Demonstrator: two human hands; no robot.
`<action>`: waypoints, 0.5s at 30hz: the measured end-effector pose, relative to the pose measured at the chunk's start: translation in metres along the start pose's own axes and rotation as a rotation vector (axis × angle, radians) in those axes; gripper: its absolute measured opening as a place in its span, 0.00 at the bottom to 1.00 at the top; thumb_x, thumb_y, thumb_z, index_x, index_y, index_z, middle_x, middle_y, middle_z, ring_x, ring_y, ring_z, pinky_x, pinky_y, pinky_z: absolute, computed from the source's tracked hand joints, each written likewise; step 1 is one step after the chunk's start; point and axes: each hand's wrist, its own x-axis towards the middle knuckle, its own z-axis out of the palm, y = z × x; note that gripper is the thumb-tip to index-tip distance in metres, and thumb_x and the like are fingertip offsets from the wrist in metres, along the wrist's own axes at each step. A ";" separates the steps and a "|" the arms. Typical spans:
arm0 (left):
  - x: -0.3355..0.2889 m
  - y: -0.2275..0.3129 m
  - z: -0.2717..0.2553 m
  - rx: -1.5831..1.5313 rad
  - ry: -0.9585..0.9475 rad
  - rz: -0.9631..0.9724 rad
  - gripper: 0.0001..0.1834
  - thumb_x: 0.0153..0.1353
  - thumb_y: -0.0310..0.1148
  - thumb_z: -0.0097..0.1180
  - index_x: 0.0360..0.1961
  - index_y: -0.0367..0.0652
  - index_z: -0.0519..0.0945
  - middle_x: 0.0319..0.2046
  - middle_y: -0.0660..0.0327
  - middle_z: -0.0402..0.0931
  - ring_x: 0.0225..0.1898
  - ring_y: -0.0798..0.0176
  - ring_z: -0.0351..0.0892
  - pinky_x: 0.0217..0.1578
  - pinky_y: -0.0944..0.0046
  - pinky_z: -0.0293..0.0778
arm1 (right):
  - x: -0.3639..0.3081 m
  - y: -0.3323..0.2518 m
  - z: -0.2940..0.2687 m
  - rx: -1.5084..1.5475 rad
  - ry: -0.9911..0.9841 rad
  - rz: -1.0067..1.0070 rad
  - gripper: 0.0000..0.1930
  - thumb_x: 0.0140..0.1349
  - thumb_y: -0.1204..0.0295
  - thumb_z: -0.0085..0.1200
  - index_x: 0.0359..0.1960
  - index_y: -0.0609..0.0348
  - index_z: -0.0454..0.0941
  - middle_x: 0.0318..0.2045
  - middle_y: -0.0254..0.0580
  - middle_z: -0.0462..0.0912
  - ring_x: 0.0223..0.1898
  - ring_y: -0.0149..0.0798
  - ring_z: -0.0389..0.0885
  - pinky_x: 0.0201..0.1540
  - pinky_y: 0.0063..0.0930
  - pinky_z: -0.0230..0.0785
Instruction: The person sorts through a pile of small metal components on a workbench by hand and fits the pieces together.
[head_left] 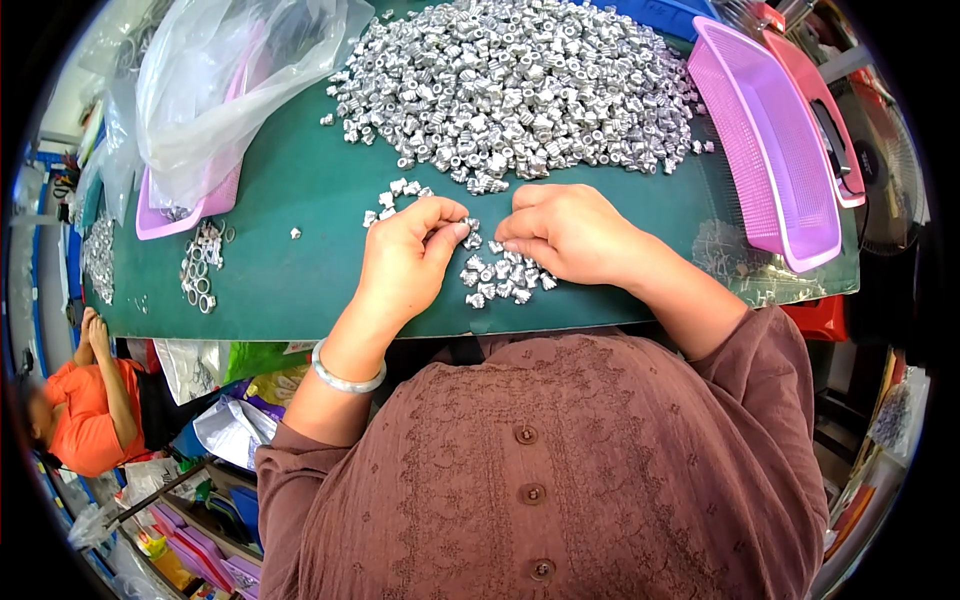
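Both my hands work close together over the green tabletop point(300, 280). My left hand point(405, 255) is closed in a pinch, thumb against forefinger, with a small silver metal fitting point(473, 236) at its fingertips. Opposite it, my right hand point(575, 235) has its fingers drawn together, and another small metal fitting point(496, 246) shows at their tips. A loose cluster of fittings point(507, 278) lies just below, partly under my right fingers. Beyond my hands rises a large heap of the same silver fittings point(520, 95). A few pale metal pieces point(385, 203) lie behind my left hand.
A pink basket point(775, 150) leans at the right, near a fan point(890, 170). At the left stands another pink basket point(190, 217) under a clear plastic bag point(215, 100). Metal rings point(203, 270) lie nearby. A person in orange point(95, 420) sits at far left.
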 end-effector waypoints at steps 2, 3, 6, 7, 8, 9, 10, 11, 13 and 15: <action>-0.001 -0.002 0.001 -0.022 -0.003 0.000 0.04 0.58 0.21 0.58 0.35 0.34 0.80 0.27 0.64 0.80 0.29 0.76 0.75 0.32 0.74 0.72 | -0.001 0.001 -0.004 0.077 -0.051 -0.031 0.06 0.57 0.69 0.55 0.34 0.54 0.82 0.29 0.42 0.79 0.33 0.49 0.80 0.36 0.41 0.72; -0.002 -0.003 0.002 0.005 -0.010 0.042 0.05 0.57 0.21 0.58 0.35 0.35 0.80 0.27 0.64 0.79 0.29 0.74 0.75 0.32 0.73 0.71 | 0.000 0.002 -0.002 0.077 -0.051 -0.030 0.06 0.57 0.69 0.55 0.34 0.54 0.82 0.29 0.42 0.79 0.33 0.49 0.80 0.36 0.41 0.72; -0.001 -0.001 0.001 0.120 -0.041 0.199 0.06 0.54 0.20 0.59 0.34 0.37 0.81 0.28 0.63 0.77 0.30 0.70 0.75 0.32 0.70 0.71 | 0.004 0.006 0.010 0.056 0.256 0.043 0.09 0.57 0.71 0.57 0.39 0.57 0.80 0.32 0.44 0.80 0.33 0.48 0.80 0.35 0.38 0.72; 0.000 0.001 0.000 0.208 -0.066 0.313 0.07 0.52 0.19 0.60 0.33 0.38 0.81 0.28 0.62 0.76 0.30 0.67 0.75 0.31 0.69 0.71 | 0.005 0.007 0.012 -0.015 0.254 0.079 0.10 0.57 0.70 0.56 0.40 0.58 0.80 0.33 0.45 0.81 0.34 0.49 0.80 0.36 0.38 0.72; 0.001 0.002 -0.001 0.207 -0.066 0.313 0.07 0.52 0.19 0.60 0.33 0.38 0.81 0.28 0.62 0.76 0.30 0.67 0.75 0.31 0.69 0.71 | 0.006 0.007 0.013 -0.086 0.251 0.115 0.10 0.57 0.70 0.56 0.40 0.58 0.79 0.34 0.46 0.82 0.34 0.50 0.81 0.36 0.39 0.72; 0.001 0.002 -0.003 0.188 -0.092 0.319 0.07 0.51 0.20 0.60 0.33 0.38 0.81 0.28 0.62 0.76 0.30 0.65 0.75 0.31 0.68 0.71 | 0.008 0.005 0.013 -0.087 0.251 0.114 0.10 0.57 0.70 0.56 0.40 0.58 0.79 0.34 0.46 0.82 0.34 0.50 0.81 0.36 0.39 0.72; 0.002 0.002 -0.004 0.169 -0.118 0.326 0.07 0.50 0.20 0.60 0.33 0.39 0.81 0.28 0.61 0.75 0.30 0.63 0.75 0.31 0.67 0.71 | 0.009 0.004 0.013 -0.106 0.231 0.149 0.10 0.57 0.70 0.56 0.39 0.58 0.79 0.32 0.46 0.82 0.34 0.50 0.81 0.36 0.40 0.72; 0.002 0.003 -0.005 0.169 -0.117 0.326 0.07 0.50 0.20 0.60 0.33 0.39 0.81 0.28 0.61 0.75 0.30 0.63 0.75 0.31 0.67 0.71 | 0.010 0.002 0.013 -0.125 0.210 0.184 0.09 0.57 0.69 0.56 0.38 0.57 0.79 0.31 0.46 0.82 0.33 0.50 0.81 0.36 0.40 0.72; 0.003 0.004 -0.006 0.124 -0.121 0.359 0.07 0.50 0.21 0.61 0.32 0.38 0.81 0.29 0.60 0.75 0.29 0.64 0.74 0.30 0.67 0.71 | 0.012 0.002 0.013 -0.116 0.197 0.201 0.08 0.57 0.69 0.56 0.37 0.57 0.79 0.29 0.46 0.82 0.32 0.50 0.81 0.35 0.40 0.72; 0.006 0.005 -0.005 0.148 -0.101 0.305 0.07 0.50 0.21 0.61 0.33 0.39 0.81 0.29 0.60 0.74 0.29 0.64 0.74 0.30 0.67 0.71 | 0.012 0.004 0.014 -0.108 0.183 0.218 0.08 0.57 0.69 0.56 0.36 0.57 0.79 0.28 0.46 0.81 0.31 0.49 0.81 0.34 0.40 0.71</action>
